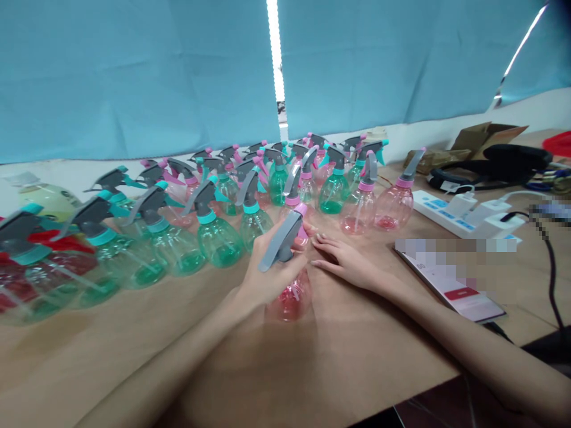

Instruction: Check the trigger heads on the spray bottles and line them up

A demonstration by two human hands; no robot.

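A pink spray bottle with a grey and pink trigger head stands upright near the middle of the table. My left hand is wrapped round its neck, just under the spray head. Close by on the right, my right hand rests low over the tabletop with its fingers stretched toward the bottle; it holds nothing. Whether its fingertips touch the bottle I cannot tell. Right behind, another pink spray bottle is partly hidden by my left hand. A green spray bottle stands to the left.
Several green and pink spray bottles line the table at the left and back. On the right lie a white power strip with plugs, a phone-like flat device, black headphones and an open cardboard box. A blue curtain hangs behind.
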